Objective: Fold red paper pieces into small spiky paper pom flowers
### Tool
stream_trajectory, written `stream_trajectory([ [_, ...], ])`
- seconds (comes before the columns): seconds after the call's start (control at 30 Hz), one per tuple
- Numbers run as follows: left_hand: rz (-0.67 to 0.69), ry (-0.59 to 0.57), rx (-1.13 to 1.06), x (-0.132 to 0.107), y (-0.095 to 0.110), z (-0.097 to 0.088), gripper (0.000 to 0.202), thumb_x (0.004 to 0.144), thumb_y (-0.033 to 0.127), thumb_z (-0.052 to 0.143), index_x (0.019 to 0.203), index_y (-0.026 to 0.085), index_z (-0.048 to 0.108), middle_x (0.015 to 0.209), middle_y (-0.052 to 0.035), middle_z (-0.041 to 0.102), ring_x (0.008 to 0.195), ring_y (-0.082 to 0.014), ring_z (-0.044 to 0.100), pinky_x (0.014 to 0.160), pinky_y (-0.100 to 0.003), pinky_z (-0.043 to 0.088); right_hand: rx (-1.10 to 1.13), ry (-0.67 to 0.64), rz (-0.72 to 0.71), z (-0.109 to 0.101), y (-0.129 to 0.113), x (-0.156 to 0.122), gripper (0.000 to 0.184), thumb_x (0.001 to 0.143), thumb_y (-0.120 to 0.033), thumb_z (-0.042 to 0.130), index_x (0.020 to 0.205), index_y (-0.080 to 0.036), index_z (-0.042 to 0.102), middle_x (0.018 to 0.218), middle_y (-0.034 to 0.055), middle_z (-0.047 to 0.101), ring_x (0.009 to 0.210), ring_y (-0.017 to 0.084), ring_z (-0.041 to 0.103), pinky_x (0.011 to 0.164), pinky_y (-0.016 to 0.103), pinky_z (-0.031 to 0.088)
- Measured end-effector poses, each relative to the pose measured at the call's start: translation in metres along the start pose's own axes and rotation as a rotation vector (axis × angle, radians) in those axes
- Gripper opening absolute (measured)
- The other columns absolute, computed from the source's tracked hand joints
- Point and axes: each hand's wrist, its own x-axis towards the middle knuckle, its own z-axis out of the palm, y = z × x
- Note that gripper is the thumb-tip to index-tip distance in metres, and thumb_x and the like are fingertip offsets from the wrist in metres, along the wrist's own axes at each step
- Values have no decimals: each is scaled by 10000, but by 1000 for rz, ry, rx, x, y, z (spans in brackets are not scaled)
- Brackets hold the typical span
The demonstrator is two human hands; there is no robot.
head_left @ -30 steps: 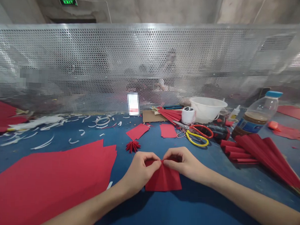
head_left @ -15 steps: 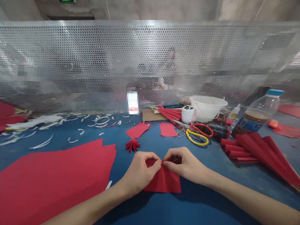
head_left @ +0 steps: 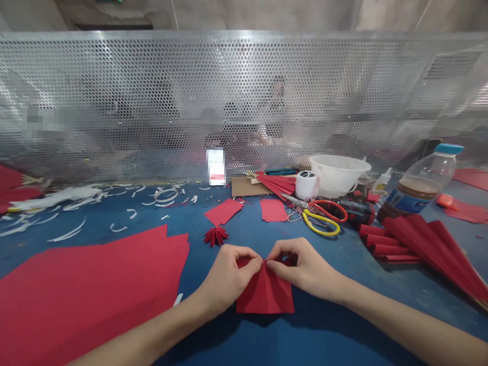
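Observation:
A small piece of red paper (head_left: pixel 265 296) hangs between my hands, with a raised crease down its middle. My left hand (head_left: pixel 234 274) pinches its top edge left of the crease, thumb against forefinger. On the other side my right hand (head_left: pixel 295 265) pinches the same edge, its fingertips almost touching the left ones. Just beyond my left hand lies a small pleated red paper fan (head_left: pixel 216 236). Behind it are a red paper slip (head_left: pixel 224 211) and a second red slip (head_left: pixel 273 211). Large red sheets (head_left: pixel 89 289) lie stacked beside my left forearm.
Scissors (head_left: pixel 321 221) with red and yellow handles lie beyond my right hand, near a white thread spool (head_left: pixel 306 184) and a white bucket (head_left: pixel 339 176). A bottle (head_left: pixel 419 185) and folded red bundles (head_left: pixel 438 256) are at right. A perforated metal screen (head_left: pixel 171 93) stands behind.
My fingertips have drawn slightly apart along the paper's top edge. The middle crease stands out more, and the paper's lower edge looks a little narrower.

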Motion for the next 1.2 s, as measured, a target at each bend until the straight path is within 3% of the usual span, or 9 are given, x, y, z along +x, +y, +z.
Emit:
stream_trajectory([
  [0.13,-28,39,-53,0,1,0,246,827,265,580,715,127,750,718,-47,714,689,-171,587,618,-230,432,58,-21,38,-1,-2,2,103,829,-185,622,849,-143,714,775,12,680,686,120,549,603,205,414],
  [0.23,-43,60,-104,0,2,-1,238,812,273,601,690,126,742,686,-42,695,671,-163,574,616,-231,427,105,-33,75,-2,0,4,95,821,-201,636,790,-130,691,686,-8,621,623,103,494,556,203,375],
  [0.63,-96,33,-215,0,1,-2,212,745,308,683,693,112,745,657,-59,688,608,-169,584,553,-239,427,133,-88,98,-3,3,4,211,841,-291,639,760,-105,699,593,-28,502,565,91,395,503,214,296],
  [0.97,-93,25,-189,-1,0,-3,203,745,285,675,648,112,719,586,-30,639,543,-129,519,507,-223,372,46,20,35,-1,2,1,181,837,-264,623,798,-129,738,677,10,618,630,124,493,551,220,367],
  [1.2,-119,12,-186,-1,3,-3,197,732,292,676,648,119,719,600,-33,651,550,-141,548,499,-218,385,34,-20,22,-1,0,0,189,851,-263,606,793,-137,734,672,3,609,626,123,486,554,221,366],
])
